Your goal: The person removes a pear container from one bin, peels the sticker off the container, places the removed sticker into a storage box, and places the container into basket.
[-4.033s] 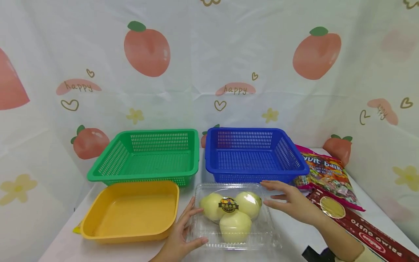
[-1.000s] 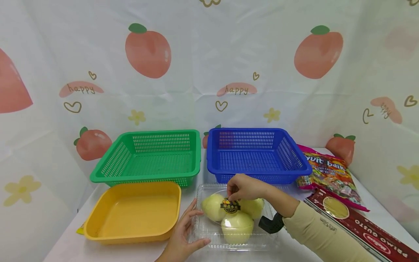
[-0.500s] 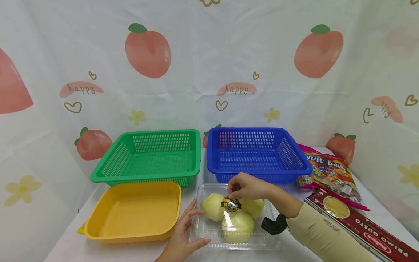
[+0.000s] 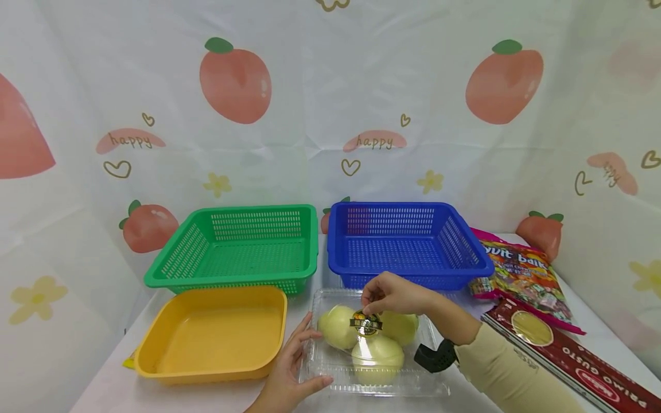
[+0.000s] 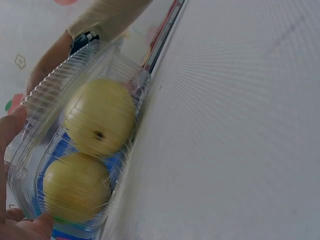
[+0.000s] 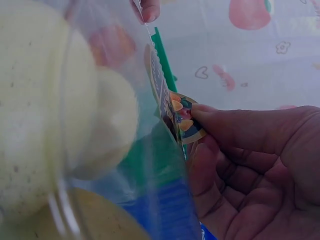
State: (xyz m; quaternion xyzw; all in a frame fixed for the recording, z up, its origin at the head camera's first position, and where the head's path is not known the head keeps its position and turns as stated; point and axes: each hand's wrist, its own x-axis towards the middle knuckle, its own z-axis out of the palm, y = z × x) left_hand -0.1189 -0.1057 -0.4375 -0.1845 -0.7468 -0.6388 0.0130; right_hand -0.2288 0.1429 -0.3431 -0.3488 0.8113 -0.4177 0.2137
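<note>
A clear plastic clamshell box (image 4: pixel 330 358) with pale yellow-green round fruit (image 4: pixel 377 355) inside stands at the front of the table, its lid down. A black and gold sticker (image 4: pixel 365 324) sits on the lid. My right hand (image 4: pixel 400 295) pinches the sticker's edge between thumb and forefinger. In the right wrist view, the pinched part of the sticker (image 6: pixel 186 117) bends away from the plastic. At the box's left side my left hand (image 4: pixel 289 367) holds it, fingers along the edge and thumb at the front. The left wrist view shows the fingertips (image 5: pixel 42 225) against the clear wall.
A yellow tub (image 4: pixel 206 376) stands to the left, before a green basket (image 4: pixel 232 282). Behind the box is a blue basket (image 4: pixel 413 281). To the right lie a colourful candy bag (image 4: pixel 527 275) and a long dark red pack (image 4: pixel 568 355). A patterned cloth hangs behind.
Since four seconds ago my right hand has moved left from the box's right edge onto the sticker and pinched its edge. My left hand has stayed at the box's left side.
</note>
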